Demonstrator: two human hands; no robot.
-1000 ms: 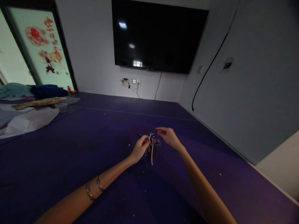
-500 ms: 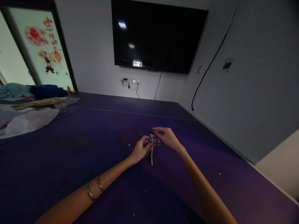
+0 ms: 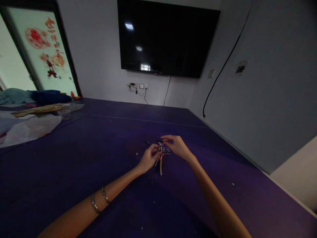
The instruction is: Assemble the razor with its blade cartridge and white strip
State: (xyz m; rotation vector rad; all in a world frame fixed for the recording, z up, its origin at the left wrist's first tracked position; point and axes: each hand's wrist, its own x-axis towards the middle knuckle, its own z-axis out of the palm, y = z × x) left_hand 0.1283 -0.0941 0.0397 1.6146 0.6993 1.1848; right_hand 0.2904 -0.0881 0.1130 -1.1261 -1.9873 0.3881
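Note:
My left hand is closed around a small white-and-dark assembly, its thumb and fingers pinched near the middle. From below the fingers a pale, slightly curved strip hangs down. At the top of the assembly sits a small black bar, and the fingertips of my right hand are closed at its right end. Just below that hand is a grey patterned piece; I cannot tell whether it is joined to the assembly. A small dark piece lies to the left.
The purple surface spreads around my hands with a few white specks on it. Plastic sheeting and folded blue cloth lie far left. A television hangs on the wall, and a black cable dangles at the right.
Both hands keep nearly the same position and grip. The black bar and the right fingertips have shifted very slightly to the left.

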